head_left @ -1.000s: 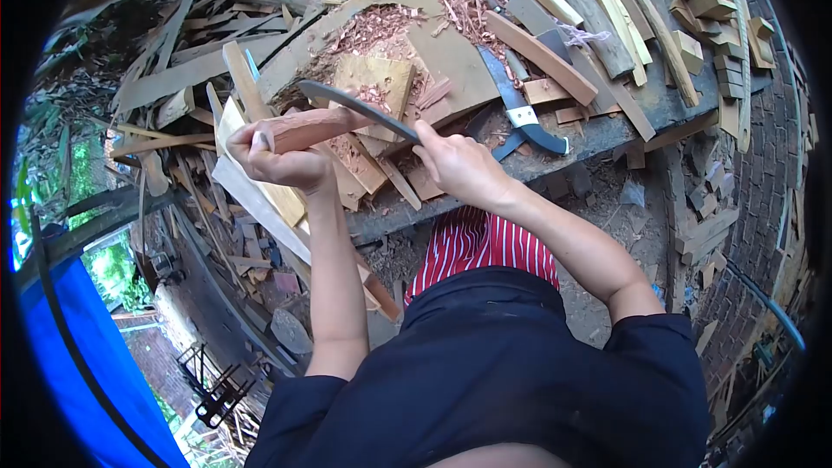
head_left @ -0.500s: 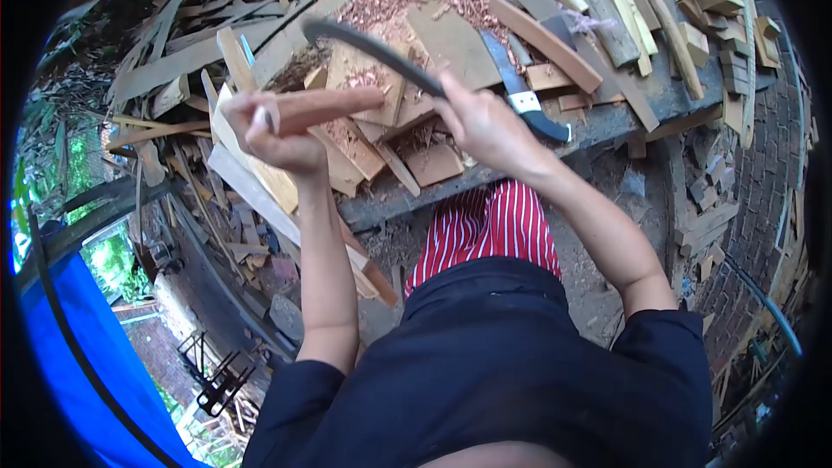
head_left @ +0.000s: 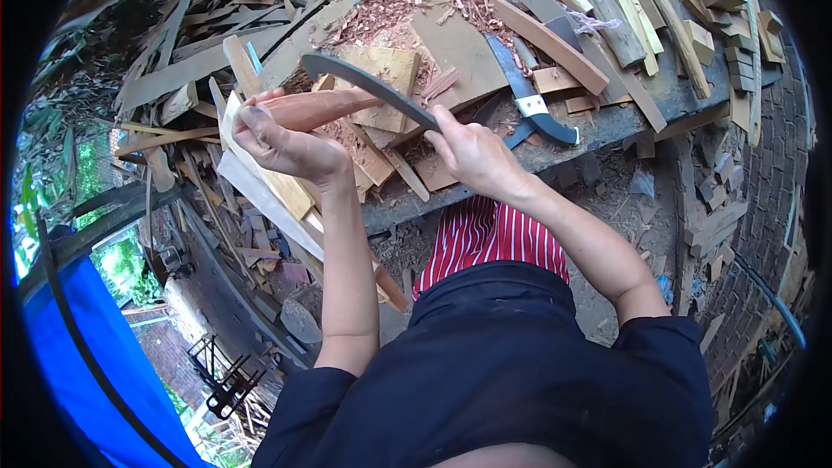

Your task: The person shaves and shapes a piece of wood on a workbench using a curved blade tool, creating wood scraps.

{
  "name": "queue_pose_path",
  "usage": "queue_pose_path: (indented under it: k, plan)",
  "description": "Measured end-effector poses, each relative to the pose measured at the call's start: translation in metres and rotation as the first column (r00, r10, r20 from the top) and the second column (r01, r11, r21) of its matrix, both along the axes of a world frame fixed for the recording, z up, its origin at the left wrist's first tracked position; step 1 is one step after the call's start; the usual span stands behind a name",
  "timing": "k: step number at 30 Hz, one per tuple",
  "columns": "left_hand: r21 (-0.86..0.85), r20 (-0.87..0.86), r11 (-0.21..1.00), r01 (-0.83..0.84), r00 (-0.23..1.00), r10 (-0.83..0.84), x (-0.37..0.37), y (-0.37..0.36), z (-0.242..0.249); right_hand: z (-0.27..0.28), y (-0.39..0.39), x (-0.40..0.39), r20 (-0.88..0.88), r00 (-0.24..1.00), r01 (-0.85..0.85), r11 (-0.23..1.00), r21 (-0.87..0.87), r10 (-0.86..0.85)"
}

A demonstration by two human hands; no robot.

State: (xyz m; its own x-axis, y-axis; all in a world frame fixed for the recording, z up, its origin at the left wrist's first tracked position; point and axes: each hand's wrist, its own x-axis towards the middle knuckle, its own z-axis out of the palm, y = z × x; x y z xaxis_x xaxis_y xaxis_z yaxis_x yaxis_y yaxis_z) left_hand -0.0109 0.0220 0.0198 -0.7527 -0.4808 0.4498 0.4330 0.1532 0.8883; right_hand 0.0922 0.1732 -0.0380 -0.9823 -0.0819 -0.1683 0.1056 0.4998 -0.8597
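Note:
My left hand (head_left: 290, 146) is closed around one end of a reddish piece of wood (head_left: 316, 109), which points right and narrows at its far end. In my right hand (head_left: 481, 154) is a machete (head_left: 364, 78) with a dark, curved blade, gripped at the handle. The blade slants up to the left and overlaps the wood's narrow end in this view. Beneath them a pale wooden block (head_left: 379, 65) rests on the workbench, and a split reddish wood chip (head_left: 440, 84) lies at its right.
A second large knife (head_left: 513, 78) with a black-and-white handle lies on the workbench (head_left: 407, 213). Reddish shavings (head_left: 381, 22) cover its back part. Long wood strips (head_left: 555, 45) and small blocks (head_left: 737, 74) crowd the right; scrap wood (head_left: 186, 56) is heaped at left.
The reddish wood has turned in my left hand, showing a narrower end. A split chip now lies beside the block. The machete has shifted slightly lower, and the view has moved a little.

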Motion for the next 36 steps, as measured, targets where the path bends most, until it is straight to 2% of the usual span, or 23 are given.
queue_pose_path:
  k: [2, 4, 5, 7, 8, 10, 11, 13, 14, 16, 18, 20, 21, 22, 24, 25, 26, 28, 29, 30, 33, 34, 36]
  plan:
    - [-0.036, 0.04, 0.999, -0.033, 0.999, 0.035, 0.0, 0.003, 0.0, 0.012, -0.008, -0.006, 0.0, 1.0, -0.016, 0.999, -0.03, 0.016]
    - [-0.148, 0.004, 0.985, -0.088, 0.996, 0.089, 0.001, 0.005, -0.004, 0.05, -0.009, -0.017, -0.146, 0.989, -0.016, 0.994, -0.107, 0.0]
    - [-0.158, -0.032, 0.978, -0.138, 0.99, 0.135, -0.001, 0.005, -0.008, 0.066, -0.009, -0.02, -0.141, 0.99, -0.023, 0.994, -0.109, 0.007]
    - [-0.186, -0.031, 0.973, -0.133, 0.991, 0.13, 0.001, 0.006, -0.008, 0.089, -0.006, -0.024, -0.318, 0.945, 0.013, 0.98, -0.198, -0.077]
    - [-0.212, -0.04, 0.968, -0.13, 0.991, 0.125, 0.002, 0.007, -0.006, 0.084, -0.008, -0.023, -0.317, 0.946, 0.01, 0.981, -0.193, -0.072]
    - [-0.221, -0.042, 0.964, -0.152, 0.988, 0.146, 0.002, 0.009, -0.003, 0.057, -0.017, -0.02, -0.111, 0.994, -0.003, 0.999, -0.034, -0.001]
    - [-0.148, -0.033, 0.979, -0.14, 0.99, 0.137, 0.002, 0.009, -0.003, 0.026, -0.021, -0.017, -0.04, 0.998, -0.05, 0.998, 0.048, 0.052]
    - [-0.012, -0.011, 0.998, -0.059, 0.998, 0.059, -0.001, 0.008, -0.002, 0.009, -0.013, -0.014, -0.027, 0.999, -0.028, 0.999, 0.033, 0.029]
    - [-0.008, -0.008, 0.998, -0.062, 0.998, 0.062, -0.004, 0.01, -0.003, 0.002, -0.009, -0.012, 0.006, 0.999, -0.033, 0.999, 0.011, 0.033]
    - [-0.171, -0.051, 0.978, -0.119, 0.992, 0.112, -0.001, 0.009, -0.004, 0.025, -0.006, -0.012, -0.139, 0.99, 0.009, 0.999, -0.049, -0.016]
    - [-0.125, -0.051, 0.986, -0.106, 0.994, 0.1, -0.003, 0.012, -0.007, 0.058, -0.002, -0.015, -0.252, 0.966, 0.048, 0.998, -0.04, -0.057]
    - [-0.142, -0.063, 0.983, -0.119, 0.992, 0.111, -0.003, 0.013, -0.006, 0.057, -0.008, -0.017, -0.185, 0.982, 0.028, 0.999, -0.038, -0.035]
    - [-0.17, -0.006, 0.981, -0.096, 0.995, 0.096, 0.001, 0.014, -0.001, 0.055, -0.01, -0.018, -0.129, 0.992, 0.01, 0.999, -0.031, -0.014]
    - [-0.167, -0.02, 0.982, -0.091, 0.996, 0.088, -0.001, 0.014, 0.001, 0.025, -0.018, -0.012, -0.144, 0.989, -0.003, 0.997, 0.08, 0.014]
    - [-0.057, -0.096, 0.994, -0.095, 0.991, 0.089, -0.008, 0.007, -0.001, 0.014, -0.027, -0.018, -0.184, 0.983, -0.004, 1.0, 0.031, 0.009]
    - [-0.11, -0.114, 0.99, -0.092, 0.99, 0.08, -0.013, -0.001, -0.001, 0.014, -0.028, -0.02, -0.141, 0.99, -0.024, 0.999, 0.043, 0.03]
    - [-0.121, -0.108, 0.988, -0.095, 0.991, 0.082, -0.012, -0.007, -0.005, 0.015, -0.029, -0.022, -0.135, 0.99, -0.028, 0.999, 0.033, 0.032]
    - [-0.039, -0.049, 0.997, -0.064, 0.997, 0.062, -0.015, -0.004, 0.002, 0.018, -0.027, -0.03, -0.098, 0.993, -0.07, 0.997, -0.038, 0.066]
    - [-0.029, -0.048, 0.993, -0.113, 0.993, 0.112, -0.016, -0.004, 0.0, 0.02, -0.025, -0.033, -0.118, 0.993, -0.043, 0.992, -0.118, 0.029]
    - [-0.034, -0.046, 0.993, -0.114, 0.993, 0.113, -0.014, -0.005, -0.001, 0.027, -0.022, -0.034, -0.115, 0.993, -0.044, 0.992, -0.122, 0.03]
    - [-0.069, -0.027, 0.997, -0.02, 0.999, 0.018, 0.001, 0.003, -0.002, 0.066, -0.011, -0.036, -0.165, 0.986, -0.007, 0.977, -0.211, -0.029]
    - [-0.067, -0.004, 0.996, -0.053, 0.999, 0.053, 0.005, 0.013, 0.005, 0.081, -0.01, -0.034, -0.217, 0.973, 0.024, 0.975, -0.22, -0.073]
    - [-0.231, -0.082, 0.962, -0.146, 0.988, 0.131, 0.0, 0.01, -0.003, 0.081, -0.011, -0.034, -0.292, 0.949, 0.052, 0.974, -0.221, -0.117]
